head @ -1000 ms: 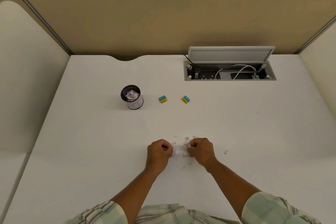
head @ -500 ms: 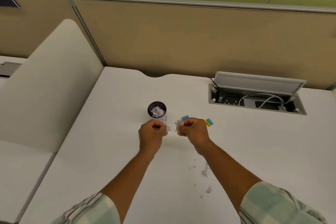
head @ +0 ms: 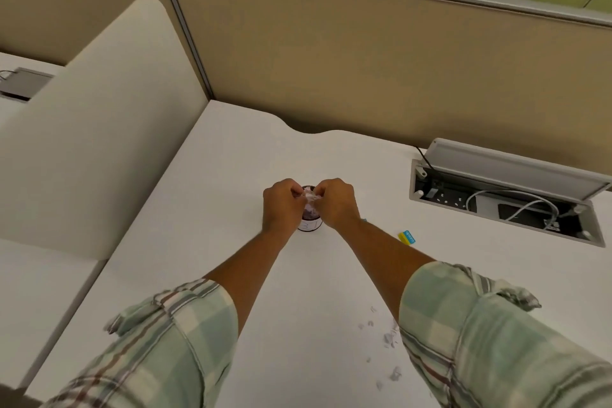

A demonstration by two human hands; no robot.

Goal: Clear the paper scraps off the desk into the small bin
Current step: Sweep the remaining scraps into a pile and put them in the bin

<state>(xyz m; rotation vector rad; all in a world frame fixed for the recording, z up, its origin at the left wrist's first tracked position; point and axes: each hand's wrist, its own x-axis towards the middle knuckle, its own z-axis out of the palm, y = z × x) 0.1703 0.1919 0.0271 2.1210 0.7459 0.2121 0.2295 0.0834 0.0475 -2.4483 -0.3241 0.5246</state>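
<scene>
Upright small bin between both hands

hands pinch paper scraps | over small bin

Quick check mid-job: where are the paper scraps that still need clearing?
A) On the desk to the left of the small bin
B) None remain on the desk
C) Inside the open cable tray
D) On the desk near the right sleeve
D: loose paper scraps lie on the desk beside the right sleeve, while both hands bunch more paper over the small bin.
</scene>
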